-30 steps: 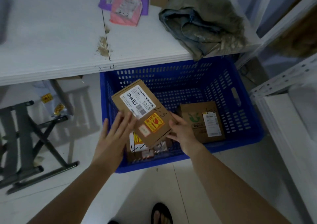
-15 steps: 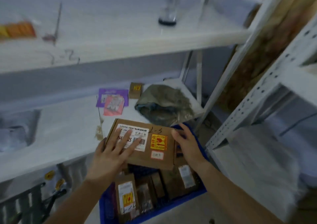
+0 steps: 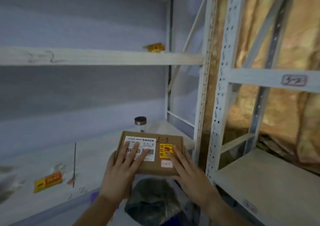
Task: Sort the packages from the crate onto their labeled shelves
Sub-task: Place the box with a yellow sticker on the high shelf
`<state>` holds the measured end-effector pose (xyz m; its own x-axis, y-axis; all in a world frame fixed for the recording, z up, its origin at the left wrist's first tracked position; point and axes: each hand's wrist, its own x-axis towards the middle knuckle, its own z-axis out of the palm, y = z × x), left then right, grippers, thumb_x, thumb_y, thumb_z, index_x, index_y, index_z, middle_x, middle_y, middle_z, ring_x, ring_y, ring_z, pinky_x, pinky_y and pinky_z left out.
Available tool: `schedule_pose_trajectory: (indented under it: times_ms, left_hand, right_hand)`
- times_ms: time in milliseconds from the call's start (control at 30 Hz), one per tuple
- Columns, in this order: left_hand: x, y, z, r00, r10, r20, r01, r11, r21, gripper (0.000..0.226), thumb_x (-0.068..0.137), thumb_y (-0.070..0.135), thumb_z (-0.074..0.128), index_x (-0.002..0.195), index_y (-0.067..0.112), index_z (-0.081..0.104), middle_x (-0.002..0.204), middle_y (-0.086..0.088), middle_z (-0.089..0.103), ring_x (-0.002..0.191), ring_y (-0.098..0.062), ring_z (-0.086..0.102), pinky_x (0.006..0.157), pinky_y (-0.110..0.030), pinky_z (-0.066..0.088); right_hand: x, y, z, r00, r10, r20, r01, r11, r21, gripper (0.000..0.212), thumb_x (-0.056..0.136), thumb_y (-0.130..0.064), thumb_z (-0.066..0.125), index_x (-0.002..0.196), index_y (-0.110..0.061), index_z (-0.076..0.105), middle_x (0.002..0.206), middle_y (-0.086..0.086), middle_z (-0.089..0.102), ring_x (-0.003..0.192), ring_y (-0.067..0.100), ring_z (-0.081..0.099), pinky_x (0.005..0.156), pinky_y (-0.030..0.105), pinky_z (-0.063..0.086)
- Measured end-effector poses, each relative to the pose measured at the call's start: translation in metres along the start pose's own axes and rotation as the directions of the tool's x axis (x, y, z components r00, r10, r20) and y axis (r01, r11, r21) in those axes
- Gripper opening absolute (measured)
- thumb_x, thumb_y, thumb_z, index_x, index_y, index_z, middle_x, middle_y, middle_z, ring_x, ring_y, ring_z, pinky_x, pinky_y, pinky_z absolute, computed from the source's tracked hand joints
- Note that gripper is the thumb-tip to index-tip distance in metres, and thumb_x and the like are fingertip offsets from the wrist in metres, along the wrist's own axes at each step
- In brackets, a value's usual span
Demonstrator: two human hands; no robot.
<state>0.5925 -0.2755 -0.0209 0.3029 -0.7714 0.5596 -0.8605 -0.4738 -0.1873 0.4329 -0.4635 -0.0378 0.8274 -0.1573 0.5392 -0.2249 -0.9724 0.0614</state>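
A flat cardboard box (image 3: 152,167) with a white barcode label, a yellow sticker and "2-3" handwritten on top hangs over the front of the white shelf (image 3: 43,158), whose edge bears a faint handwritten mark. My left hand (image 3: 121,170) holds the box's left part, fingers flat on the label and thumb at the side. My right hand (image 3: 187,170) holds the right near corner, fingers on the yellow sticker and thumb under the near edge. Only a sliver of the blue crate (image 3: 173,220) shows at the bottom.
On the same shelf lie a yellow packet (image 3: 47,181), a thin dark rod (image 3: 75,163) and a dark-lidded jar (image 3: 140,123) behind the box. The upper shelf (image 3: 103,58) marked 2-2 carries a yellow item (image 3: 154,47). A grey cloth (image 3: 152,199) lies below. A second rack (image 3: 268,182) stands to the right.
Both hands lifted the box out of the crate and carried it up past the lower shelf to the shelf above. My view tilted up with it.
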Motion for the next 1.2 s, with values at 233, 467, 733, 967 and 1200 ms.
schedule_pose_trajectory:
  times_ms: [233,467,733,967,1200]
  left_hand:
    - [0.067,-0.007,-0.140,0.932,0.197,-0.305,-0.223,0.973,-0.055,0.096,0.067,-0.004,0.074,0.147,0.015,0.025,0.155,-0.009,0.020,0.143,-0.030,0.015,0.103,-0.049,0.041]
    - [0.092,-0.002,-0.226,0.787,0.355,-0.505,-0.367,0.927,0.081,0.086,0.066,-0.020,0.044,0.146,0.005,0.024,0.154,-0.014,0.019,0.143,-0.030,0.010,0.113,-0.036,0.025]
    - [0.116,0.062,-0.299,0.643,0.404,-0.650,-0.519,0.854,0.018,0.102,0.052,-0.028,0.050,0.145,0.007,0.027,0.153,-0.011,0.023,0.144,-0.025,0.011,0.114,-0.024,0.010]
    - [0.120,0.140,-0.330,0.496,0.399,-0.772,-0.631,0.776,-0.004,0.088,0.063,-0.019,0.024,0.147,0.009,0.023,0.154,-0.009,0.022,0.140,-0.028,0.023,0.113,-0.027,0.004]
    - [0.131,0.188,-0.352,0.402,0.396,-0.826,-0.665,0.746,0.034,0.081,0.067,-0.009,0.017,0.146,0.010,0.020,0.154,-0.007,0.015,0.140,-0.027,0.013,0.112,-0.031,0.004]
  right_hand:
    - [0.036,0.012,-0.174,0.962,-0.001,-0.273,-0.045,0.986,-0.163,0.095,0.071,-0.013,0.078,0.147,-0.018,0.022,0.156,0.008,0.022,0.138,0.033,0.032,0.091,0.038,0.051]
    - [0.016,0.000,-0.302,0.928,-0.057,-0.368,-0.070,0.944,-0.322,0.072,0.085,-0.023,0.065,0.146,-0.017,0.028,0.155,0.005,0.025,0.140,0.034,0.028,0.078,0.041,0.059]
    - [-0.052,-0.011,-0.419,0.947,0.041,-0.319,-0.223,0.796,-0.563,0.110,0.062,0.021,0.058,0.151,-0.020,0.007,0.160,0.003,-0.001,0.144,0.034,0.009,0.048,0.016,0.044]
    - [-0.127,-0.028,-0.500,0.940,0.124,-0.319,-0.330,0.575,-0.749,0.110,0.049,0.007,0.080,0.145,-0.017,0.030,0.151,0.007,0.035,0.131,0.033,0.042,0.044,0.017,0.051]
    - [-0.168,-0.026,-0.547,0.958,0.099,-0.268,-0.283,0.470,-0.836,0.085,0.065,-0.022,0.084,0.140,-0.020,0.043,0.146,0.003,0.043,0.125,0.029,0.051,0.062,0.030,0.060]
